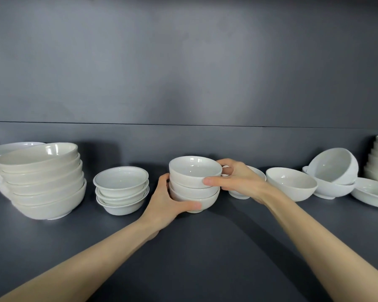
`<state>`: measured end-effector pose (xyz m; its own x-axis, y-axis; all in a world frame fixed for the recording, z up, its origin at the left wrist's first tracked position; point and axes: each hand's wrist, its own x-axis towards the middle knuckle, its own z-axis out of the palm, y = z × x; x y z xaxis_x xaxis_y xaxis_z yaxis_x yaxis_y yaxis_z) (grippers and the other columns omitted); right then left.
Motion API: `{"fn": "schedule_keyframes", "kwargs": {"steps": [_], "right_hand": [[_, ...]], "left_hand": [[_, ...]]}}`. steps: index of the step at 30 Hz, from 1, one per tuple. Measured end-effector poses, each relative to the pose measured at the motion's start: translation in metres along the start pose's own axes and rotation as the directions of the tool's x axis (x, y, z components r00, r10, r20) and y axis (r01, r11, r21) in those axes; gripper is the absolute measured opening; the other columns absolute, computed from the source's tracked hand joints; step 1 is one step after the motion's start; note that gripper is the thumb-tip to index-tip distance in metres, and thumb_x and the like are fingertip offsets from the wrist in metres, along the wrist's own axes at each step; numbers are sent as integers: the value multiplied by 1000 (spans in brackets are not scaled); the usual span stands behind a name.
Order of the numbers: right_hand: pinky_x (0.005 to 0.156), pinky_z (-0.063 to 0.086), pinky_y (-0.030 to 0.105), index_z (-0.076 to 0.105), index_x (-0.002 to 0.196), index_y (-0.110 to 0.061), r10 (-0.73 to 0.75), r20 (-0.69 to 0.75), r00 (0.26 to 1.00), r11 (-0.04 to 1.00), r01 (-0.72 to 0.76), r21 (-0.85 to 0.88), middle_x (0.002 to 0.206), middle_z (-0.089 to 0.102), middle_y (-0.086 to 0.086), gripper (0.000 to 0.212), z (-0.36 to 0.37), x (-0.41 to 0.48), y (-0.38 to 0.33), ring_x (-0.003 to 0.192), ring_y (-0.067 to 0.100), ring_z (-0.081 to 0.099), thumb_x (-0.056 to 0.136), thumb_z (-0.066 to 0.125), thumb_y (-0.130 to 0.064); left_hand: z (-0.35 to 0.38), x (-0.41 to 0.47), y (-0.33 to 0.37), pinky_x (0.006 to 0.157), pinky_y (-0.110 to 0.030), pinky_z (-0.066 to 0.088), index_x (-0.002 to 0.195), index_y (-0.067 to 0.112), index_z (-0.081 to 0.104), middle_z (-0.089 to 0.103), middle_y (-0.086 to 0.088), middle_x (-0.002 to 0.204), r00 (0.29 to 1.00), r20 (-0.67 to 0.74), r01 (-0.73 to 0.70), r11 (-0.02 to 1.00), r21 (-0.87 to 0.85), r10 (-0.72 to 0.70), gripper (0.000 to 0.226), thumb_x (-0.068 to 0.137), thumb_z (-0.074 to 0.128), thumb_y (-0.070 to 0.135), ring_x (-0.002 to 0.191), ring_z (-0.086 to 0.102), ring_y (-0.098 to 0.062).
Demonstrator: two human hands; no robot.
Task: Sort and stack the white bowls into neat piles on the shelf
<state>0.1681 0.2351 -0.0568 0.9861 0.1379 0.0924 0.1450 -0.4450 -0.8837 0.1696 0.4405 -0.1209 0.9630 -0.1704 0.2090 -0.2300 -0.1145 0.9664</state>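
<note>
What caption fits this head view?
Left hand and right hand grip three stacked small round white bowls on a dark grey shelf.

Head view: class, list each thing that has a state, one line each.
Centre stack: three bowls nested, upright, gripped by both hands.
Left hand: grips bottom bowl.
Right hand: grips top bowl.
Large stack: nested, upright, untouched.
Tilted bowl: leaning inside lower bowl.
Single bowl: upright, unstacked.

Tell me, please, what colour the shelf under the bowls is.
Dark grey, with a matte finish; the shelf shows best in the head view.
</note>
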Motion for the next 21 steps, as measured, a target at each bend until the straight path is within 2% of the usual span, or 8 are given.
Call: {"fn": "schedule_keyframes", "kwargs": {"steps": [2, 7, 14, 17, 21], "right_hand": [[91, 54, 33, 56, 121, -22, 18, 5, 1000, 998, -19, 59, 111, 69, -6, 59, 3, -7, -1, 103, 9, 66, 69, 84, -31], [80, 55, 26, 56, 121, -25, 16, -12, 1000, 991, -15, 129, 109, 69, -6, 55, 7, -17, -2, 99, 7, 67, 73, 82, -26], [88, 56, 36, 59, 121, -20, 5, -38, 999, 989, 0, 150, 106, 72, -3, 55, 8, -20, -4, 99, 11, 69, 72, 83, -23], [87, 57, 36, 60, 120, -19, -22, -74, 997, 988, 33, 150, 106, 72, -3, 53, 0, -23, -12, 98, 11, 69, 72, 83, -22], [85, 58, 35, 63, 116, -21, -85, -124, 989, 990, 99, 105, 103, 74, -6, 48, -24, -28, -26, 96, 10, 70, 73, 82, -27]], "left_hand": [[0, -5, 2, 89, -27, 53, 127, 35, 36, 59, 16, 120, 1000, 10, -5, 1000, -9, 5, 106, 36, 90, 37, 110, 60, -4], [1, -11, 4, 84, -23, 52, 124, 37, 37, 59, 14, 120, 1000, 10, -11, 999, -41, 12, 103, 35, 90, 36, 109, 61, -4], [3, -15, 8, 80, -22, 53, 123, 35, 41, 61, 12, 119, 999, -36, -19, 999, -50, 17, 94, 44, 91, 20, 106, 63, -5], [6, -15, 19, 79, -21, 53, 117, 38, 42, 61, 14, 117, 997, -57, -51, 998, -33, 49, 87, 51, 94, 12, 104, 63, -4], [17, -5, 43, 77, -18, 52, 121, 33, 43, 60, 14, 114, 988, -86, -129, 992, 0, 128, 86, 55, 92, 9, 102, 62, -4]]}}
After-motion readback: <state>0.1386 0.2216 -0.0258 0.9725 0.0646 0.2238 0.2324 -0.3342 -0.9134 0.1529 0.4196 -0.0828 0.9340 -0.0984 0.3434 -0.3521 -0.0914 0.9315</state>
